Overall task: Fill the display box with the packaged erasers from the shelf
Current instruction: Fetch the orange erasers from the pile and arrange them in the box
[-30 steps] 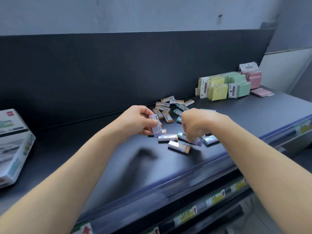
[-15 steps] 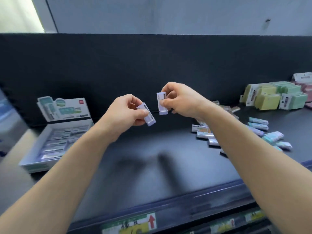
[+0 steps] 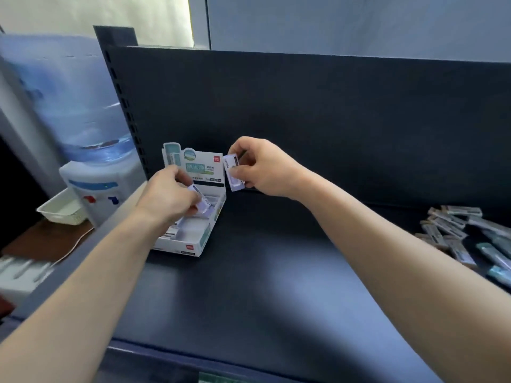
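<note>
Watching the head view from my station. Left hand (image 3: 168, 197) curls round one eraser (image 3: 201, 202), thumb and fingertips pinching its upper end. The pack's lower end tips down into the box (image 3: 190, 247), which sits right under that grip. I can't tell whether the pack touches the rows beneath it. More packs lie flat inside the box, nearer me than the grip and partly hidden by the wrist. The header card (image 3: 206, 167) stands upright just beyond the left knuckles.

Right hand (image 3: 262, 168) pinches a second eraser (image 3: 233, 172) between thumb and forefinger, other fingers curled behind. That pack is held upright in the air, long side vertical, just right of the header card as I see it. Whether the two touch, I can't tell. Pack looks pale lilac with a white label; print too blurred to read.

Box rests at the left end of the dark shelf (image 3: 276, 272), below and left of the right-hand grip. A loose pile (image 3: 464, 233) of erasers lies on the same shelf well to the right of both grips, scattered, some overlapping.

Dark back panel (image 3: 331, 120) rises behind both hands. Past the shelf's left edge, left of the left-hand grip, I see a water cooler (image 3: 96, 189) with a blue bottle, and a white basket (image 3: 59, 211) beside it.
</note>
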A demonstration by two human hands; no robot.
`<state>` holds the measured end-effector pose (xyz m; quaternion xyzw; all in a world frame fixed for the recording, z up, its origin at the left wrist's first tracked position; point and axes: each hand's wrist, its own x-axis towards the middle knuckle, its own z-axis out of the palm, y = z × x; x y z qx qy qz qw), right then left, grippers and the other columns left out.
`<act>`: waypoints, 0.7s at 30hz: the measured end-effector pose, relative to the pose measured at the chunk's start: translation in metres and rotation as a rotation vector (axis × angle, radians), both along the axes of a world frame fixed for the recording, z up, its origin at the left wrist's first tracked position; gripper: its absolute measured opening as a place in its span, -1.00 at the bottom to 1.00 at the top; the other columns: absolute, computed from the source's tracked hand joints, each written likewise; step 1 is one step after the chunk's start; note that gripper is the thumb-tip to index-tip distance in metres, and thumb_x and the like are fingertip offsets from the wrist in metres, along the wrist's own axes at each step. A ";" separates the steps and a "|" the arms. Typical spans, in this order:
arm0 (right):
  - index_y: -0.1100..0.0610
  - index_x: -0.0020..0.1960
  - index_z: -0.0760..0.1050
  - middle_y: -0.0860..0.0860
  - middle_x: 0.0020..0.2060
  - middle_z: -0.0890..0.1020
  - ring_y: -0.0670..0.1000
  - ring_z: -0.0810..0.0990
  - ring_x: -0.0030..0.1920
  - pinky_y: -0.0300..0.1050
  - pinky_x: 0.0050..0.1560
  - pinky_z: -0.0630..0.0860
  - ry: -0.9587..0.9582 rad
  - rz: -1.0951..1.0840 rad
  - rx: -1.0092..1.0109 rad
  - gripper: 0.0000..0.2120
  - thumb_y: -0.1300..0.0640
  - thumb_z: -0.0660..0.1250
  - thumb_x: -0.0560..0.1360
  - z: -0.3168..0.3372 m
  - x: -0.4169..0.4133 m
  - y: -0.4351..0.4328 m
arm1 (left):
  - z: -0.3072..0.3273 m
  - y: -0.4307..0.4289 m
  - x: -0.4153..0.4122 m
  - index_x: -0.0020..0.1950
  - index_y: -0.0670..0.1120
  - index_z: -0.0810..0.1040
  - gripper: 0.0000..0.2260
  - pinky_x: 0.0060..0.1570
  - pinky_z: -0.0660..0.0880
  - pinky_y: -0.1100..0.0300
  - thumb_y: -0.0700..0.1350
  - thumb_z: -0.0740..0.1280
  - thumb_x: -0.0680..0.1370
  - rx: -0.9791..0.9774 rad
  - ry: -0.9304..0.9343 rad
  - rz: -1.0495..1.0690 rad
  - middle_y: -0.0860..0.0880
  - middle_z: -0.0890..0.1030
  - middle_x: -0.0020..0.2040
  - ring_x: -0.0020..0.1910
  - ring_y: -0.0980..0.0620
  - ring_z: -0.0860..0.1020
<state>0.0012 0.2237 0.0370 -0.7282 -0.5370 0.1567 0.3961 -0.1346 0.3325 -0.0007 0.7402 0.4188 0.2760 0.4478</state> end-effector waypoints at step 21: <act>0.11 0.18 0.47 -0.04 -0.18 0.51 -0.06 0.49 -0.26 -0.21 -0.28 0.45 -0.055 0.180 -0.090 -0.77 0.22 0.32 0.53 -0.017 -0.006 0.012 | -0.015 -0.036 -0.009 -0.24 -0.23 0.39 -0.80 -0.53 0.57 0.24 -0.46 0.33 0.46 -0.196 0.121 -0.060 -0.22 0.52 -0.30 -0.62 0.04 0.56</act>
